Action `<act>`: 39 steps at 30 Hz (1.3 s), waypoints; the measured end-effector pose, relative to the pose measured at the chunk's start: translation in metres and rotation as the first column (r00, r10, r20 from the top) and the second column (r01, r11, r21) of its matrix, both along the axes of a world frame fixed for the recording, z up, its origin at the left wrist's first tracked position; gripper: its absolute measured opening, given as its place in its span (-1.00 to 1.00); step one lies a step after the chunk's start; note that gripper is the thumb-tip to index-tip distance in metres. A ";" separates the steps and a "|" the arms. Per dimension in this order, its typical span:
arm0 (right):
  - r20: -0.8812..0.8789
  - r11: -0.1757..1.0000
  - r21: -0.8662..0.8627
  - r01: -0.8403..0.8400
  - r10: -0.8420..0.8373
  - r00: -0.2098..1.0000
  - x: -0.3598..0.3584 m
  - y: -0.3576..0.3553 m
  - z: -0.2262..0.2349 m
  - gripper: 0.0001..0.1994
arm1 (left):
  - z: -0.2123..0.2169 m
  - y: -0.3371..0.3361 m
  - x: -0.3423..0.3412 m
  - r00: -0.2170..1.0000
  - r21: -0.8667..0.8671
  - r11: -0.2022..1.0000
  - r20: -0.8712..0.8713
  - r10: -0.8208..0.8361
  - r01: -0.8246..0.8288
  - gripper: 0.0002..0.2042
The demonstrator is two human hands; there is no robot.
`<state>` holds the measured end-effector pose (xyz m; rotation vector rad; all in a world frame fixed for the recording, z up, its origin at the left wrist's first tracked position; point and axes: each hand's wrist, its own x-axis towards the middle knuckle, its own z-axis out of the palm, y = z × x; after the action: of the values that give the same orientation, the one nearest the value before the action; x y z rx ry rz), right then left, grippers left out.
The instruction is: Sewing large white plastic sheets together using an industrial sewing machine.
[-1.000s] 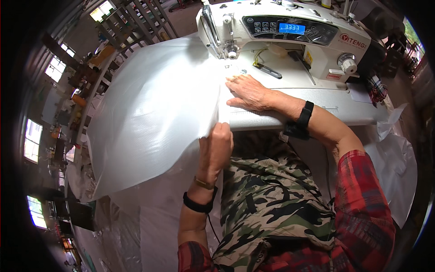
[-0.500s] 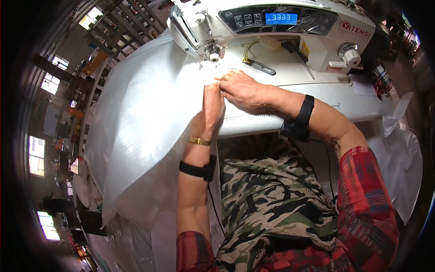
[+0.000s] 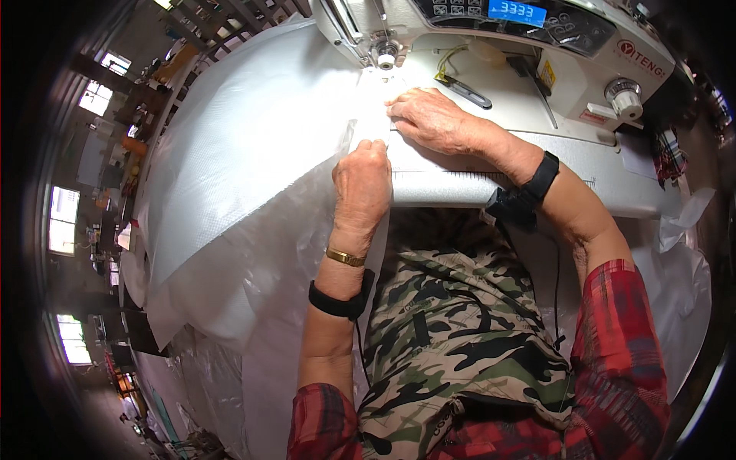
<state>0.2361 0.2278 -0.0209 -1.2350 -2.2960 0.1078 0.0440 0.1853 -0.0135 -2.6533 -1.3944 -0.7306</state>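
Gripping the white sheet at its right edge, the left hand is curled closed; the right hand sits farther from the body and to its right, fingers bent toward that edge, though whether they pinch or only press I cannot tell. The hands are near each other but apart. Most of the sheet spreads left of both, beside the sewing machine on the table. Light, even tension from the left hand seems best, the right steering the edge straight, with fingertips well clear of the needle area just beyond them.
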 end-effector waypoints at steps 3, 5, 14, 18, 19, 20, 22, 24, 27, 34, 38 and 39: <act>-0.005 1.000 0.000 -0.021 0.021 1.000 -0.002 -0.004 0.008 -0.77 | -0.002 0.012 0.002 1.000 0.009 1.000 0.002 -0.024 0.024 -0.95; 0.015 0.999 -0.023 -0.028 0.028 0.999 -0.002 -0.009 0.013 -0.78 | -0.005 0.019 0.004 1.000 0.012 1.000 -0.008 -0.024 0.024 -0.95; 0.137 0.997 -0.061 0.056 -0.047 0.989 -0.011 -0.016 0.021 -0.66 | -0.009 0.045 0.012 0.999 -0.012 1.000 0.044 -0.002 0.003 -0.93; 0.154 0.997 -0.032 0.066 -0.060 0.986 -0.012 -0.015 0.019 -0.69 | -0.008 0.050 0.015 0.997 -0.021 1.000 0.073 0.014 -0.013 -0.92; 0.151 0.998 -0.021 0.061 -0.057 0.987 -0.012 -0.014 0.019 -0.69 | -0.008 0.052 0.016 0.996 -0.022 1.000 0.092 0.016 -0.014 -0.91; 0.167 0.996 -0.049 0.075 -0.066 0.984 -0.012 -0.014 0.019 -0.69 | -0.008 0.054 0.017 0.996 -0.009 1.000 0.091 0.008 -0.007 -0.91; 0.152 0.998 0.005 0.062 -0.062 0.986 -0.012 -0.014 0.019 -0.71 | -0.008 0.056 0.019 0.995 0.008 1.000 0.099 -0.006 0.005 -0.91; 0.162 0.998 0.002 0.064 -0.063 0.985 -0.012 -0.013 0.019 -0.70 | -0.007 0.056 0.020 0.996 0.005 1.000 0.089 0.007 -0.007 -0.91; 0.188 0.995 -0.055 0.079 -0.068 0.980 -0.013 -0.012 0.020 -0.67 | -0.003 0.055 0.021 0.996 0.004 1.000 0.093 0.013 -0.014 -0.92; 0.111 0.997 0.053 0.062 -0.067 0.992 -0.010 -0.013 0.012 -0.74 | -0.014 0.057 0.021 0.987 0.090 0.996 0.159 -0.024 0.009 -0.93; 0.100 0.991 0.135 0.027 -0.041 0.994 -0.007 -0.007 0.003 -0.78 | -0.024 0.060 0.020 0.904 0.066 0.987 0.395 -0.162 0.148 -0.90; 0.046 0.994 0.101 0.040 -0.045 0.998 -0.008 -0.005 0.000 -0.79 | -0.021 0.058 0.019 0.929 0.040 0.992 0.348 -0.127 0.121 -0.90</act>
<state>0.2283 0.2230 -0.0206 -1.2472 -2.2848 -0.0520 0.0627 0.2429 -0.0342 -2.7136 -1.2815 -1.2774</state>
